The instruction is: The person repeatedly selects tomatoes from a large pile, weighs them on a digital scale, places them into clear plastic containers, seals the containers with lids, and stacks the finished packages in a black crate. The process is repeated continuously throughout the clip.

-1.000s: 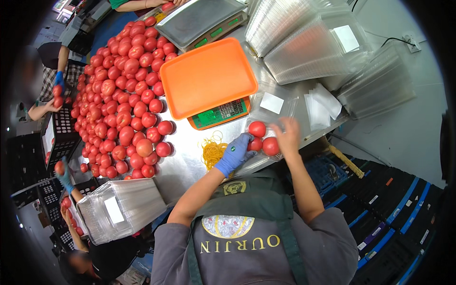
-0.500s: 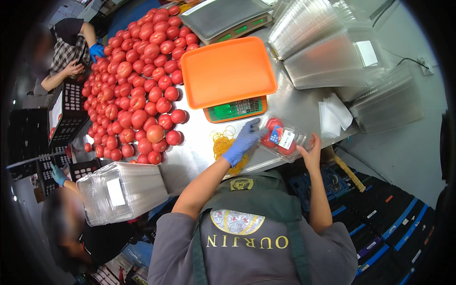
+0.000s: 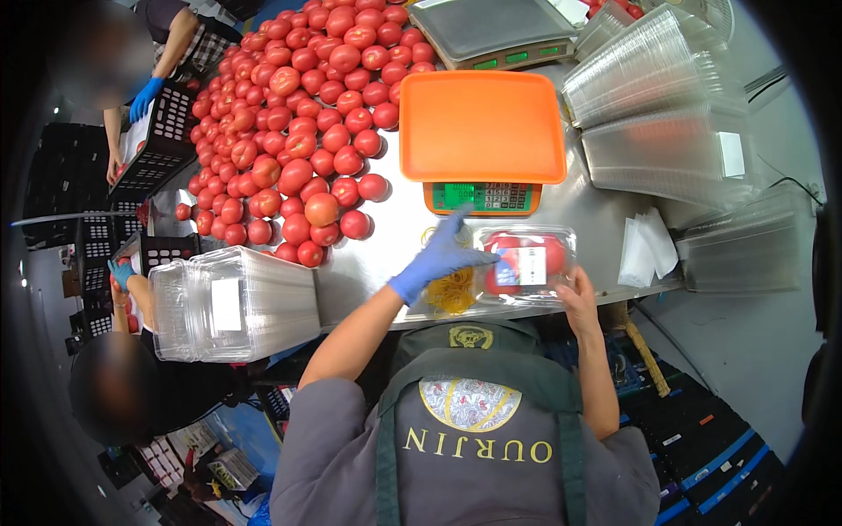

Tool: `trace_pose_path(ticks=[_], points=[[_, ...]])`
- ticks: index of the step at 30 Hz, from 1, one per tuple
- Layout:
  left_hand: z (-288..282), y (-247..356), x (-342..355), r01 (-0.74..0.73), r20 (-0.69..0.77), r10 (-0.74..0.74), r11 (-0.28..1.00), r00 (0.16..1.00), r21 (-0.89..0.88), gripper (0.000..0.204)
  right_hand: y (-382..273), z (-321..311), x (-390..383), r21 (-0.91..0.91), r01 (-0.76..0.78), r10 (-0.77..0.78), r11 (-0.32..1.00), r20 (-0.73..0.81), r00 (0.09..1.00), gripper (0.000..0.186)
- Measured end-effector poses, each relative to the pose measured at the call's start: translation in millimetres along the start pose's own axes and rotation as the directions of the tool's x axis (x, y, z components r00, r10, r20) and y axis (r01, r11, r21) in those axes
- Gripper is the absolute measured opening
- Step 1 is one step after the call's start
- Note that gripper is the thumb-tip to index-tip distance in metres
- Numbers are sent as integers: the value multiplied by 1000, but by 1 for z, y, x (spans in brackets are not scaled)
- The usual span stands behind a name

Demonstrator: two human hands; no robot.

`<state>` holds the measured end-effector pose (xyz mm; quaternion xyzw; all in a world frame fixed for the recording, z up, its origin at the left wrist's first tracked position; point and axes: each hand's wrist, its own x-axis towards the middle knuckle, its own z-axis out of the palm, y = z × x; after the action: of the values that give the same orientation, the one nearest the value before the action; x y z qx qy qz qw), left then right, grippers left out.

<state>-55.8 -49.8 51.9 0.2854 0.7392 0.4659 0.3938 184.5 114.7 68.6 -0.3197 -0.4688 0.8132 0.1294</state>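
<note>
A clear plastic clamshell box [image 3: 562,242] lies near the table's front edge, with red tomatoes [image 3: 504,282] inside and a printed label [image 3: 524,266] on its lid. My bare right hand [image 3: 576,294] grips the box at its right end. Gloved in blue, my left hand [image 3: 445,259] hovers over yellow rubber bands [image 3: 451,294], fingers stretched toward the scale's display and thumb reaching to the label; whether the thumb touches it I cannot tell. Beyond stands a scale [image 3: 489,196] with an orange tray [image 3: 482,127] on top.
A big heap of loose tomatoes [image 3: 298,131] spreads at left. Clear boxes are stacked at near left [image 3: 281,302] and far right [image 3: 662,158]. White sheets [image 3: 649,250] lie right, a second scale [image 3: 491,31] stands behind. Two co-workers handle black crates [image 3: 162,131] at left.
The box has turned from tilted to nearly square with the table edge. My left hand has come off its left side, with fingers now spread. The whole view has shifted.
</note>
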Motion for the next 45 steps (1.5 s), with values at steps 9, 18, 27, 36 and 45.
trace_pose_path(ticks=[9,18,27,36,45], points=[[-91,-32,-79,537,477,-313,708,821,-460,69,12,93,81,-410,32,168,911,441,881,19],[-41,-74,-128,134,83,-252,192,964,-972,66,89,77,137,-661,657,-378,361,541,751,11],[8,-73,-81,18,-34,-239,215,970,-976,46,30,121,98,-487,539,-149,687,631,761,17],[25,-36,-83,-63,-100,-167,214,981,-975,33,68,58,123,-617,367,45,696,547,836,37],[26,-54,-93,-152,-181,-149,188,972,-970,42,95,56,167,-588,562,-49,582,665,745,34]])
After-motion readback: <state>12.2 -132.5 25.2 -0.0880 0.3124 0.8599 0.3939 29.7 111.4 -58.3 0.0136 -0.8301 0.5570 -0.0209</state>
